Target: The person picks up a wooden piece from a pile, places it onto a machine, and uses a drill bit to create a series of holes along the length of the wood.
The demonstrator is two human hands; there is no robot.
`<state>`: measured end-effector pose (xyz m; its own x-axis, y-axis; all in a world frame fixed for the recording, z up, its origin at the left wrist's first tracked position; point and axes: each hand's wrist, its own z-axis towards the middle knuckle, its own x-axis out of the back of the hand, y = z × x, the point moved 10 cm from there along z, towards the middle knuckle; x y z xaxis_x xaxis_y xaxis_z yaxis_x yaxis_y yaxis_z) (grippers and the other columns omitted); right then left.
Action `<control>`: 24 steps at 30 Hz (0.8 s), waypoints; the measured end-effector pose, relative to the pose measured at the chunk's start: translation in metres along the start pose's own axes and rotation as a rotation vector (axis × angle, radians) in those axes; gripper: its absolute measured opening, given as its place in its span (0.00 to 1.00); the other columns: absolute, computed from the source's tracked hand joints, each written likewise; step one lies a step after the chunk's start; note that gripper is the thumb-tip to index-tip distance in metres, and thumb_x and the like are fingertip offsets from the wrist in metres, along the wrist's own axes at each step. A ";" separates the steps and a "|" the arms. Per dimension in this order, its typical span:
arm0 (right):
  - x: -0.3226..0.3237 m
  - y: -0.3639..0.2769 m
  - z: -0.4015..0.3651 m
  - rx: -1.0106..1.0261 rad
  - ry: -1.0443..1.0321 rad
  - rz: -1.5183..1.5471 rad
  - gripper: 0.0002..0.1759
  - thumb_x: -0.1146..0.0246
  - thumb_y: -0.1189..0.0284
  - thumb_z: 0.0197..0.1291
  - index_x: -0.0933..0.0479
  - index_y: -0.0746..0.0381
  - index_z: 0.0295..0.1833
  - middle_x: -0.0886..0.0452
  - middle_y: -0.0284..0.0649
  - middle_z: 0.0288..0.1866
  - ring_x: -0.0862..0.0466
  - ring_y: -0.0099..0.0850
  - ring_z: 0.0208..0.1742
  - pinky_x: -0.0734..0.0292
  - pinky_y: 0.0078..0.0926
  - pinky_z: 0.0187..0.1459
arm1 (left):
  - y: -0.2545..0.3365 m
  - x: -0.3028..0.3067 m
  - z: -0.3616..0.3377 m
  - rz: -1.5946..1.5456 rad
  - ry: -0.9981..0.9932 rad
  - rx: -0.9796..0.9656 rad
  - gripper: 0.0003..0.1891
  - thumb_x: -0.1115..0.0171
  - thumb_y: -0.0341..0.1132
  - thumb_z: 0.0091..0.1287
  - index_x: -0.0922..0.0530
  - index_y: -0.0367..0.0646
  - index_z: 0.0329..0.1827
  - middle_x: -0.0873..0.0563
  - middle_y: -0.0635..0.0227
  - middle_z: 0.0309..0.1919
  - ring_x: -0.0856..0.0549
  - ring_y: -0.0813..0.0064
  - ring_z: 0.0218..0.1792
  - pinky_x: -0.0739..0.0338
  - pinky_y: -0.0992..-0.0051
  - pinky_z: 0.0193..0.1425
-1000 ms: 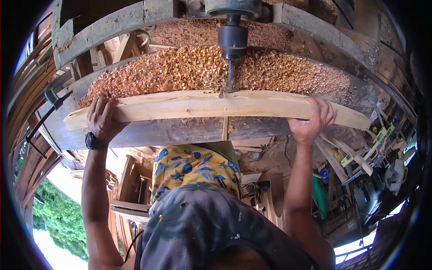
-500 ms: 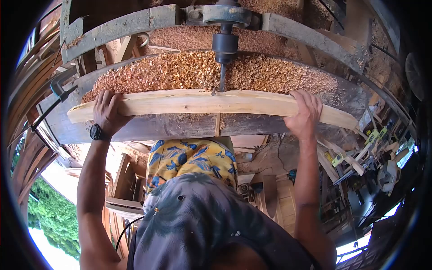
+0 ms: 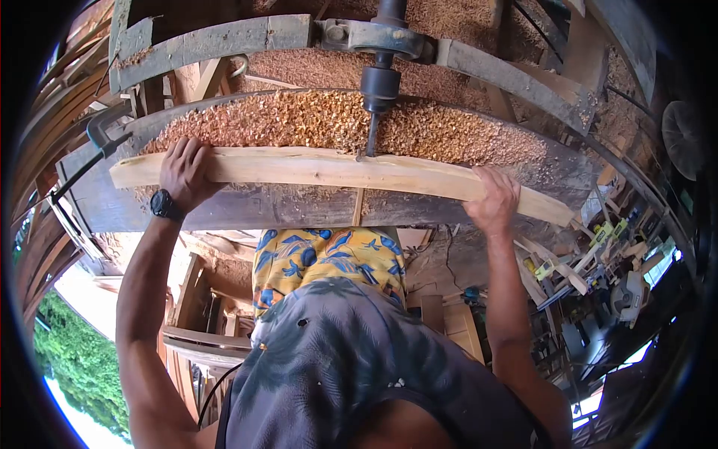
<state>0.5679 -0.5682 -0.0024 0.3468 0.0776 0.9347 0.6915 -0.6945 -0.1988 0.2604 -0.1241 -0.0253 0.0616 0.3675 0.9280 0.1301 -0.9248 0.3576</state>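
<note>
A long pale wooden plank lies across the workbench. Near its left end my left hand, with a black watch at the wrist, is wrapped over it. My right hand grips the plank toward its right end, fingers over the far edge. At the plank's far edge, between my hands, a drill bit hangs from a dark chuck. The bit's tip meets the edge, and how deep it sits is hidden.
Wood chips are heaped behind the plank. A wooden beam crosses beyond, holding the spindle bearing. A clamp stands at the bench's left end. Tools and a circular saw lie at the right.
The plank has tilted slightly, its right end closer to me and its left end farther off. Both hands keep their grip on it. My view has shifted a little.
</note>
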 end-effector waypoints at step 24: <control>0.000 0.000 0.010 0.138 -0.065 0.012 0.35 0.16 0.64 0.40 0.11 0.55 0.60 0.07 0.40 0.58 0.11 0.42 0.61 0.28 0.49 0.72 | -0.002 -0.008 -0.023 0.017 0.020 0.057 0.38 0.09 0.47 0.37 0.18 0.44 0.52 0.18 0.58 0.53 0.17 0.50 0.56 0.20 0.51 0.60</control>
<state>0.5737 -0.5613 -0.0056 0.3929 0.1192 0.9118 0.7661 -0.5909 -0.2529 0.2364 -0.1277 -0.0311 0.0442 0.3489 0.9361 0.1853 -0.9236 0.3355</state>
